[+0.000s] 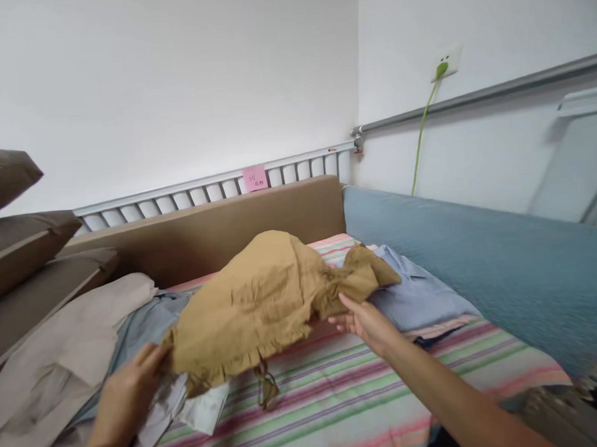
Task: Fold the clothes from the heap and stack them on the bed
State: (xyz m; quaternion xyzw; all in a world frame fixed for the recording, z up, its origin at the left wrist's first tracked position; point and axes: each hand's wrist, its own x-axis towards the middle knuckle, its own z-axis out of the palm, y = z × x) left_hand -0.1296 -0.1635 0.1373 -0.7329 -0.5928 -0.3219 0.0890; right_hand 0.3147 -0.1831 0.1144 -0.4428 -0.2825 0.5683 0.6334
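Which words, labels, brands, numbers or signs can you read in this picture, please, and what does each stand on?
"S11", perhaps: upper handwritten line on the pink note at the radiator; too blurred to be sure.
Lower line on the same note: too small and blurred to read.
Small dark mark on the radiator's top edge: too small to tell whether it is text.
No readable lettering shows on the mustard garment.

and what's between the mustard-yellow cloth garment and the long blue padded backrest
In the head view, a pale-blue cloth garment lies there on the multicoloured striped sheet, partly hidden by the mustard-yellow garment.
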